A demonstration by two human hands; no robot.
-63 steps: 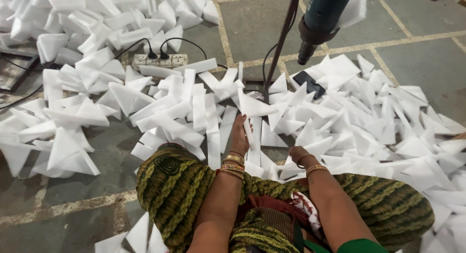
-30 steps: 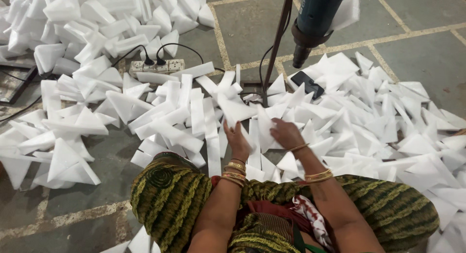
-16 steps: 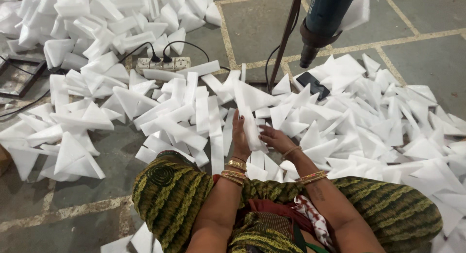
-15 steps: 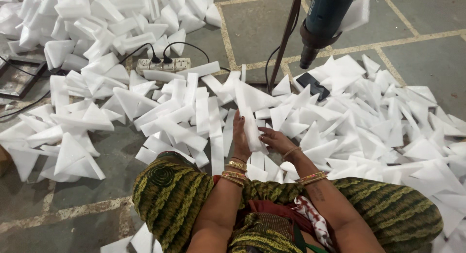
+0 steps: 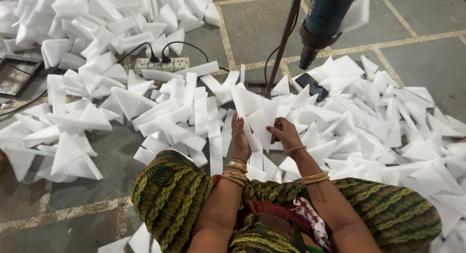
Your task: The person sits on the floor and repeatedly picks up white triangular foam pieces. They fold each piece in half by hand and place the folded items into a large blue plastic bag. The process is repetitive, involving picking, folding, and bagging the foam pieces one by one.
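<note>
Two hands, left hand point(image 5: 241, 136) and right hand point(image 5: 284, 134), pinch one white foam triangle point(image 5: 259, 119) above the lap, tip pointing down, amid foam pieces point(image 5: 179, 112) strewn over the grey tiled floor point(image 5: 252, 30).

White foam pieces point(image 5: 179, 131) cover the grey tiled floor point(image 5: 252, 30). A power strip point(image 5: 161, 64) and a dark phone point(image 5: 312, 85) lie among them.

The white foam pieces point(image 5: 262, 118) look matt and soft (like thin packing sheet); the floor point(image 5: 252, 34) is rough grey stone, the bangles point(image 5: 236, 165) shiny metal, the heat gun point(image 5: 323, 20) smooth teal plastic.
</note>
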